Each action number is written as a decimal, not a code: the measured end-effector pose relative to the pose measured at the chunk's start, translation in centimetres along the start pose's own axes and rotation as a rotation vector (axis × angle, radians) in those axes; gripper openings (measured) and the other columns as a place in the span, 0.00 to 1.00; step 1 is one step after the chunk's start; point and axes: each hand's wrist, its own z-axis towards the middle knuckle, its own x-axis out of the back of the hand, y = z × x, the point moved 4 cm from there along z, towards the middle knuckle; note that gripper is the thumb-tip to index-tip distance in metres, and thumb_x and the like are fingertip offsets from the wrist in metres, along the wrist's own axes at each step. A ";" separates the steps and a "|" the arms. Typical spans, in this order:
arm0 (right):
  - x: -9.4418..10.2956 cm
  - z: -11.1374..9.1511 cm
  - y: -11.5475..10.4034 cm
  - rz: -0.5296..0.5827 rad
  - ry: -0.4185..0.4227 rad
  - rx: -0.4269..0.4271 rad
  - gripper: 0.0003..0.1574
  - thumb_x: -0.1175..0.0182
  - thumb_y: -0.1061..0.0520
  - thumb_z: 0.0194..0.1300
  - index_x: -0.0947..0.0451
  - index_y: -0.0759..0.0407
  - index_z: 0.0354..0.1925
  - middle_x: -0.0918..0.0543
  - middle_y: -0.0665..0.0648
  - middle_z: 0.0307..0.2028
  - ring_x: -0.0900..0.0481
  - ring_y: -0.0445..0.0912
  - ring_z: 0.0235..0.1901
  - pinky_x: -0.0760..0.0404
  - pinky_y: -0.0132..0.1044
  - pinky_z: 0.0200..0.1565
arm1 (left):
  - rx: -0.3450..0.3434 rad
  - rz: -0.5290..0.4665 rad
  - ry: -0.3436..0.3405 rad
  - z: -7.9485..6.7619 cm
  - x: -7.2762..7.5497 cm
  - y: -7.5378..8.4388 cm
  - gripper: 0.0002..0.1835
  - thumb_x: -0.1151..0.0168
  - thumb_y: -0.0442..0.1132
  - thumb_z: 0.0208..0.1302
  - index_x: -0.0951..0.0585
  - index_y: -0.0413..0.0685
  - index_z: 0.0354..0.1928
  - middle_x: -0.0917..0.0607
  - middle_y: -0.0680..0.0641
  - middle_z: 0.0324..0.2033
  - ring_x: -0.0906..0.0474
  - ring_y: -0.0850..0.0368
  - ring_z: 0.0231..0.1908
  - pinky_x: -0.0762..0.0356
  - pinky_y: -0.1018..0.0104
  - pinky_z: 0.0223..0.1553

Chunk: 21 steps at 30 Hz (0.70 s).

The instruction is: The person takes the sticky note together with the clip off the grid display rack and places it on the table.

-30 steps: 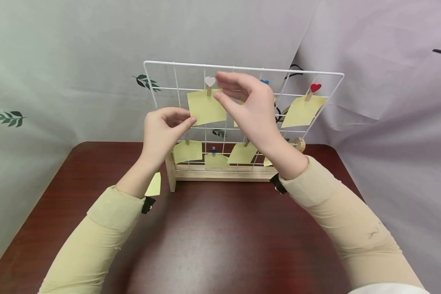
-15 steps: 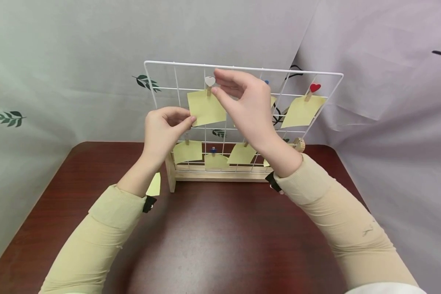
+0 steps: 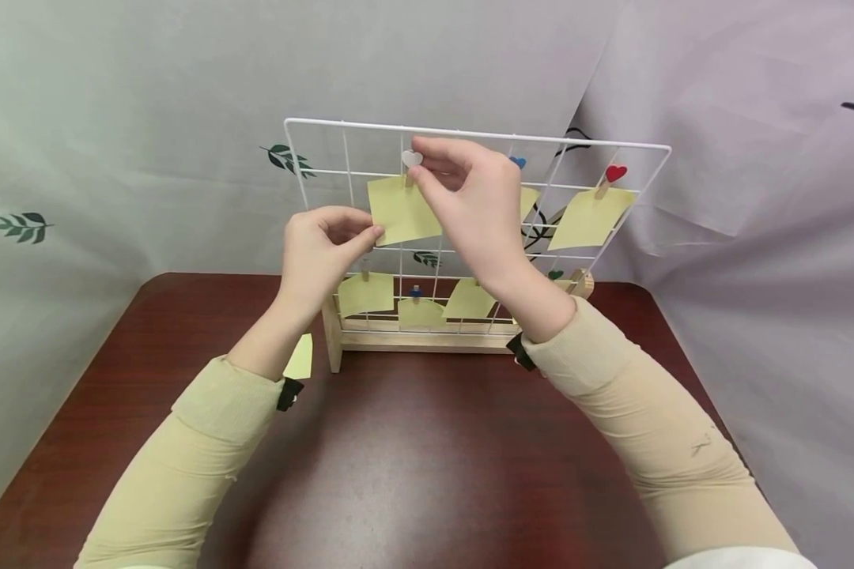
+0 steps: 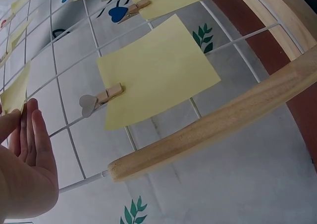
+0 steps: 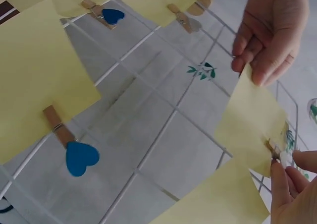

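Note:
Near the top of the white wire grid (image 3: 462,132), my left hand (image 3: 320,249) pinches the lower left corner of a yellow sticky note (image 3: 402,212). A small wooden clothespin with a white heart (image 3: 411,159) sits at that note's top edge. My right hand (image 3: 478,205) pinches the heart, its thumb in front and fingers beside it. The right wrist view shows both hands at this note (image 5: 252,112), with the clothespin (image 5: 271,147) across its edge. In the left wrist view, my left hand (image 4: 32,164) grips a note's corner (image 4: 16,92).
Several other notes hang on the grid, held by heart clothespins, one with a red heart (image 3: 615,173) and one with a blue heart (image 5: 82,158). A wooden stand (image 3: 420,341) bears the grid on a dark red table (image 3: 398,458). Another yellow note (image 3: 299,357) shows beside my left wrist.
My right hand has shifted slightly left, its thumb moving up from below the clothespin onto the white heart. My left hand keeps its pinch on the note's corner.

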 end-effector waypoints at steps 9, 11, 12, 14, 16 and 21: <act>0.0 0.1 0.2 -0.029 0.069 0.048 0.10 0.28 0.64 0.69 0.10 0.65 0.48 0.06 0.60 0.44 0.07 0.47 0.42 0.13 0.28 0.49 | 0.016 -0.016 -0.019 0.0 -0.2 0.2 0.07 0.26 0.32 0.65 0.08 0.35 0.41 0.08 0.48 0.28 0.17 0.76 0.25 0.19 0.80 0.33; 0.0 0.2 0.3 -0.028 0.072 0.045 0.09 0.28 0.64 0.69 0.10 0.65 0.47 0.06 0.60 0.44 0.07 0.47 0.41 0.13 0.28 0.49 | 0.017 -0.013 -0.020 0.0 -0.2 0.2 0.07 0.26 0.32 0.65 0.08 0.35 0.42 0.08 0.46 0.29 0.17 0.76 0.25 0.19 0.80 0.33; 0.0 0.2 0.3 -0.028 0.071 0.044 0.09 0.28 0.64 0.69 0.10 0.65 0.47 0.06 0.60 0.43 0.07 0.47 0.41 0.13 0.28 0.48 | 0.017 -0.011 -0.020 0.0 -0.3 0.2 0.07 0.26 0.33 0.65 0.08 0.35 0.42 0.08 0.44 0.29 0.17 0.76 0.25 0.19 0.80 0.33; 0.0 0.2 0.3 -0.029 0.068 0.045 0.09 0.28 0.64 0.69 0.10 0.66 0.47 0.06 0.60 0.43 0.07 0.47 0.41 0.13 0.28 0.48 | 0.016 -0.007 -0.020 0.0 -0.3 0.4 0.07 0.26 0.33 0.65 0.08 0.36 0.42 0.08 0.43 0.30 0.17 0.76 0.25 0.19 0.80 0.33; 0.0 0.2 0.3 -0.032 0.067 0.051 0.09 0.28 0.64 0.69 0.10 0.66 0.46 0.06 0.60 0.42 0.07 0.47 0.41 0.13 0.28 0.48 | 0.015 -0.006 -0.020 0.0 -0.3 0.4 0.07 0.26 0.33 0.65 0.08 0.36 0.41 0.08 0.43 0.30 0.17 0.76 0.25 0.19 0.80 0.33; 0.0 0.2 0.3 -0.026 0.073 0.081 0.08 0.29 0.66 0.68 0.10 0.68 0.46 0.06 0.62 0.42 0.07 0.49 0.40 0.12 0.28 0.48 | 0.015 -0.001 -0.020 0.1 -0.3 0.3 0.07 0.26 0.32 0.65 0.08 0.35 0.42 0.08 0.40 0.31 0.17 0.77 0.25 0.19 0.80 0.33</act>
